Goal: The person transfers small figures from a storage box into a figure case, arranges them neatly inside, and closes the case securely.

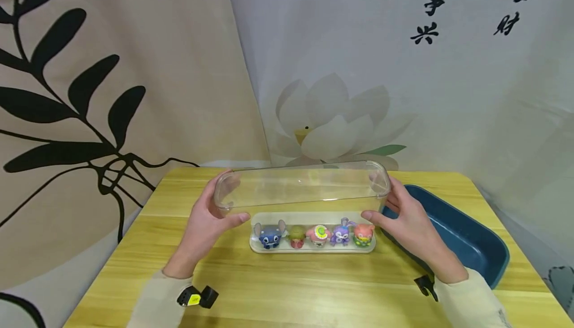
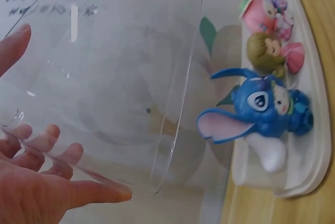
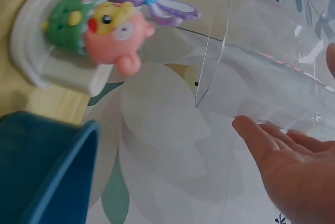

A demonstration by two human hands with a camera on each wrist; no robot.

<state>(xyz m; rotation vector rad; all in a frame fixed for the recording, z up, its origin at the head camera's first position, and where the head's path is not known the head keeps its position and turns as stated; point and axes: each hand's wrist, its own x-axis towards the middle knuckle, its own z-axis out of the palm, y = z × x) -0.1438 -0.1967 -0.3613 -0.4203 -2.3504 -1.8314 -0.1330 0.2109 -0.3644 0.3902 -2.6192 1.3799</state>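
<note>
A clear plastic cover [image 1: 301, 186] spans both hands, tilted over a white tray [image 1: 309, 217] on the table. My left hand [image 1: 207, 221] grips its left end, thumb along the near lower edge and fingers seen through the plastic in the left wrist view. At the other end, my right hand [image 1: 409, 222] holds it between thumb and fingers. Several small figurines stand in a row on the tray: a blue big-eared one [image 1: 270, 238] at left, a green-and-red one [image 1: 296, 237], a pink one [image 1: 318, 236], a purple rabbit-eared one [image 1: 341, 233], and a pink-and-green one [image 1: 363, 235].
A dark blue bin [image 1: 468, 241] stands on the right side of the wooden table [image 1: 287, 288], partly behind my right forearm. Printed fabric [image 1: 323, 44] with a lotus and dark lettering hangs behind the table.
</note>
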